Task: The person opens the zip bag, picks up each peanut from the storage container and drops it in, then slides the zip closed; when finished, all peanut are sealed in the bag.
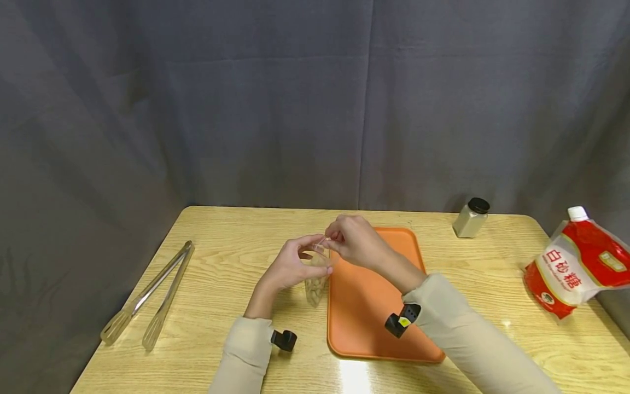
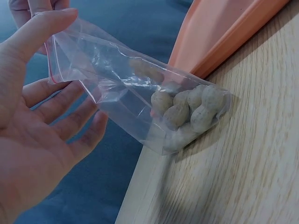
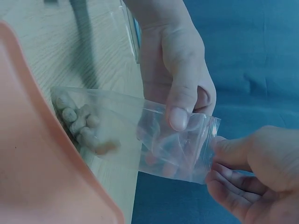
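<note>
A clear zip bag (image 1: 316, 287) with unshelled peanuts (image 2: 189, 107) in its bottom stands upright on the table, just left of the orange tray (image 1: 364, 317). My left hand (image 1: 290, 266) holds the bag's upper part between thumb and fingers. With thumb and fingertips, my right hand (image 1: 356, 241) pinches the zip edge at the top. One peanut (image 3: 107, 147) looks blurred, higher in the bag than the others. The left wrist view shows the red zip line near the left thumb; the bag's mouth looks partly parted there.
Metal tongs (image 1: 162, 295) lie spread on the left of the table (image 1: 236, 235). At the back right stands a glass jar (image 1: 470, 220) with a black lid. A red and white sugar pouch (image 1: 566, 268) with a white cap stands at the right edge. Dark curtains (image 1: 275, 109) hang behind.
</note>
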The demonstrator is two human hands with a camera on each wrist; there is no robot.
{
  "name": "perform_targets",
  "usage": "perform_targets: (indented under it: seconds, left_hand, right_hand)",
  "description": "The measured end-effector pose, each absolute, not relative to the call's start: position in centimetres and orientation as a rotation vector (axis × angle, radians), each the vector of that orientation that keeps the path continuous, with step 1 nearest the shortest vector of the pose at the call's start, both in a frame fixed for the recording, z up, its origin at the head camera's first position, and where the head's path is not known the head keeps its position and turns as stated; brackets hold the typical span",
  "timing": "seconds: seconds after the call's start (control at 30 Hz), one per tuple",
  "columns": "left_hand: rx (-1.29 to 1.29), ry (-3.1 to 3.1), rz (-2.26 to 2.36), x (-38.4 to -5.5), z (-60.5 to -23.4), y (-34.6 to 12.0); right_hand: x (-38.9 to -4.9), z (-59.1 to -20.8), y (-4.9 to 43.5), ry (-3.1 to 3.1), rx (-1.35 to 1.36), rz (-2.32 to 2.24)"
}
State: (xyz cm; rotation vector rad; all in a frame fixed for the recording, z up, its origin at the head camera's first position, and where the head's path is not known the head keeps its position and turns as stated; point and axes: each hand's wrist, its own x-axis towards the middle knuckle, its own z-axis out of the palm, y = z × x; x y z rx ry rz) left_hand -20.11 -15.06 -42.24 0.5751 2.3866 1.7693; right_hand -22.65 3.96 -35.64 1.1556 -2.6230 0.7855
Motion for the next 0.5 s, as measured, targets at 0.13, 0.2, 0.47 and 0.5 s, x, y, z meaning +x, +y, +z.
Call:
perform_targets:
  seconds: [0.13,0.2,0.47,0.5]
  left_hand:
    - [0.570,2.394,1.766,-20.1,-42.2,-15.1]
    - [0.585,2.407,1.769,-20.5,-42.9,-15.2]
    - [0.607,2.487,1.784,-20.5,-43.2,-14.8]
    - [0.597,2.497,1.794,-20.4,-43.1,-14.7]
  right_hand:
    - [-22.0,-35.6,4.0,-2.612,1.123,0.803]
    - [-21.1,-35.4,4.1,-2.607,1.063,0.794]
    - [-18.0,-37.5,3.6,-2.623,0.777,0.678]
    - [-17.9,-38.0,3.5,-2.603,0.764,0.689]
